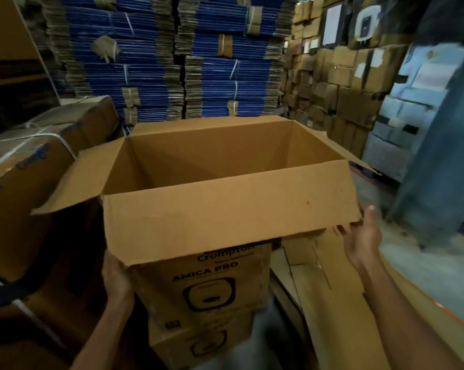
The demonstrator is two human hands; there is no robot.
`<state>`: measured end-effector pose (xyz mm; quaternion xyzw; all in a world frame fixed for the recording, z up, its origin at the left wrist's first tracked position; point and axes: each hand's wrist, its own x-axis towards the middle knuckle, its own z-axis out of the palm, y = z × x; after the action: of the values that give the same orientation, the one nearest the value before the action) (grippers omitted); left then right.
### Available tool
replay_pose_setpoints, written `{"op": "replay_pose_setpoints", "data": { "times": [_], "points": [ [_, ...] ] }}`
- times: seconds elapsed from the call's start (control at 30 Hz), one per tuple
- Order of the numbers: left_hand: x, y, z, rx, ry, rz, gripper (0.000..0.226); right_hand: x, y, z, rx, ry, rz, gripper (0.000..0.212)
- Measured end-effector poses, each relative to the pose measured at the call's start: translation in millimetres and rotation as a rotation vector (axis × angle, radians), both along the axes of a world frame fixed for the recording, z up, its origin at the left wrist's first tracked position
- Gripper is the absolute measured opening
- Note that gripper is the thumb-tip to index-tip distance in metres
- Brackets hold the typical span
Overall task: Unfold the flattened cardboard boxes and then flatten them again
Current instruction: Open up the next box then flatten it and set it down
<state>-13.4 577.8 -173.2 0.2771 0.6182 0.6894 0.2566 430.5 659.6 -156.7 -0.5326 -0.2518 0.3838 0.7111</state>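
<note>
Left of the box [225,214] we see a strapped bundle [33,161]. Our left hand [116,279] meets the box's near-left corner, fingers hidden, so we cannot tell its grip. The box stands opened, flaps out. Our right hand [364,236] grips its near flap's right corner, above flat cardboard [329,284].

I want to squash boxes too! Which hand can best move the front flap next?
Probably the right hand, which holds the free corner of the front flap, so it can swing it. The left hand is tucked under the flap against the box, its fingers hidden; it looks better for steadying.
</note>
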Motion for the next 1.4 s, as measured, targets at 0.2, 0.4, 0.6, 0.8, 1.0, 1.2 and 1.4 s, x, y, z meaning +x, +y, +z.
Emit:
{"op": "replay_pose_setpoints", "data": {
  "times": [0.2,0.4,0.6,0.8,1.0,1.2,1.4],
  "points": [
    [-45.0,35.1,-57.7,-0.355,0.063,-0.292,0.031,-6.1,10.4,-23.4,-0.192,-0.217,0.316,0.034],
    [-48.2,31.7,-45.0,-0.441,0.113,-0.484,0.05,0.0,29.3,-41.7,-0.275,-0.322,0.434,0.055],
    [-30.3,28.6,-8.8,-0.329,0.005,-0.261,0.075,-2.0,43.5,-37.5,-0.167,-0.289,0.376,0.065],
    [-29.5,20.3,64.8,-0.055,0.132,-0.198,0.082,-3.1,62.2,16.4,0.029,-0.306,0.298,0.051],
    [-29.7,29.9,126.0,0.122,0.246,-0.079,0.08,-17.2,84.3,79.9,0.175,-0.278,0.29,0.025],
    [-36.2,28.4,106.8,-0.006,0.25,-0.103,0.096,-26.1,72.8,75.5,0.142,-0.402,0.271,0.04],
    [-36.5,2.5,54.8,-0.169,0.087,-0.17,0.115,-25.6,61.3,17.1,-0.064,-0.402,0.478,0.073]
  ]
}}
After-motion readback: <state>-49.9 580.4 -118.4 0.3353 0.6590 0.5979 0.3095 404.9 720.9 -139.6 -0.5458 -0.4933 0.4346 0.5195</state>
